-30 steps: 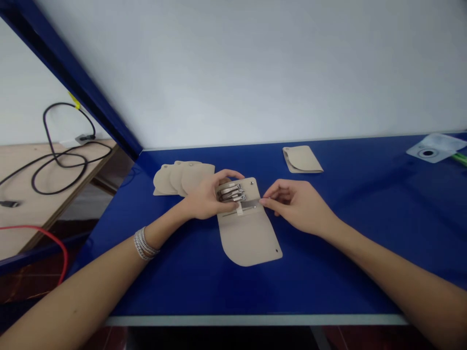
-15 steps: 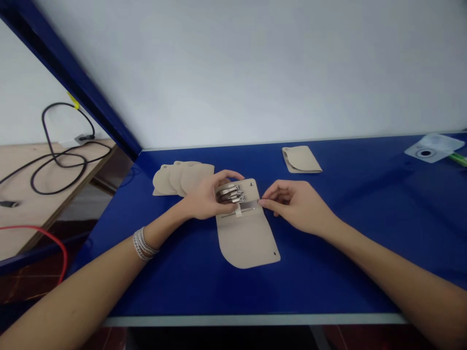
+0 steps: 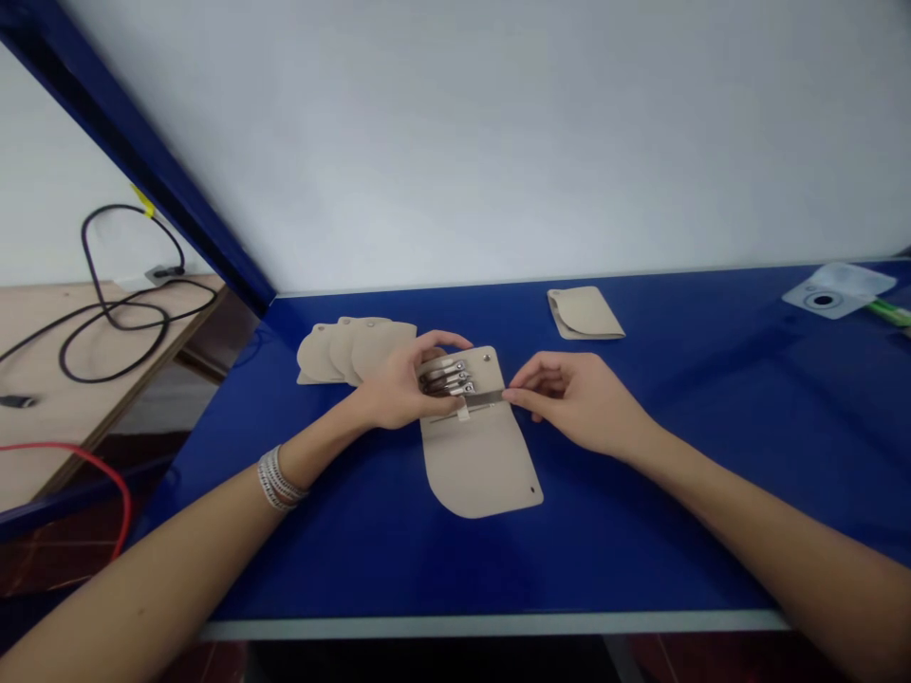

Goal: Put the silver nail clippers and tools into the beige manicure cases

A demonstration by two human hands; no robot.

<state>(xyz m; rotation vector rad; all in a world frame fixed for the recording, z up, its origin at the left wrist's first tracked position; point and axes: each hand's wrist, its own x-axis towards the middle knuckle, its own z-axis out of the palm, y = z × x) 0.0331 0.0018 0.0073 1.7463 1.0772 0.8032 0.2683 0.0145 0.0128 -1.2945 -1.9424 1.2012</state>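
An unfolded beige manicure case (image 3: 480, 465) lies on the blue table, its rounded flap towards me. My left hand (image 3: 409, 384) is closed around the case's left edge, thumb over the tools. Several nail clippers (image 3: 455, 377) sit side by side in the upper half. Below them a flat metal nail file (image 3: 488, 398) runs crosswise, and a thin metal tool (image 3: 476, 411) lies beneath it under a small white strap. My right hand (image 3: 580, 398) pinches the file's right end between thumb and fingers at the case's right edge.
Several folded beige cases (image 3: 356, 351) overlap behind my left hand. Another folded case (image 3: 587, 313) lies at the back. A translucent sheet with a dark circle (image 3: 832, 292) and a green object (image 3: 889, 311) are far right. Black cable (image 3: 163, 332) coils on the wooden table at left.
The nail file shows more clearly between my right fingers and the case. Both hands keep nearly the same place; the whole view has shifted slightly.
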